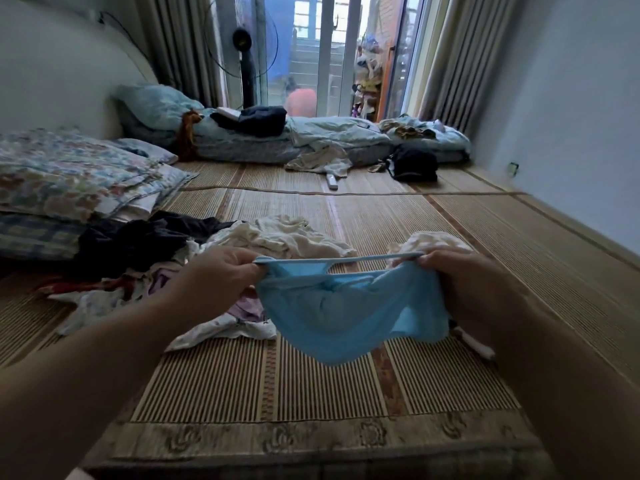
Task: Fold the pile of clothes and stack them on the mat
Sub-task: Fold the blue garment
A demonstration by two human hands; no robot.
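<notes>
Both grips are pinching one thing: the left grip [221,271] is nipping the left end of the light blue garment [346,317] between thumb and curled fingers. The right grip [460,282] is bunching the right end in its closed fingers. A thin band [346,259] along the garment's top edge is stretching taut between them.

So the garment's long axis is running straight across, left to right, from one grip to the other. Its loose body is sagging below that line. It seems to be hanging clear of the mat [311,403], with bare striped matting lying directly beneath and towards the person.

That is the relation the next move is turning on, by my reading. The cloth is hanging below and between the grips, at about the same reach from each. It could therefore be lowered flat onto the matting underneath, or one end could be carried across to meet the other.

The unfolded pile of clothes [149,268] is lying on the mat to the left, just beside the left forearm and nearer that grip. A crumpled cream cloth [433,239] is lying just beyond the right grip. I cannot tell whether it is a folded piece or a loose one.

Very little of the task is looking finished.
</notes>
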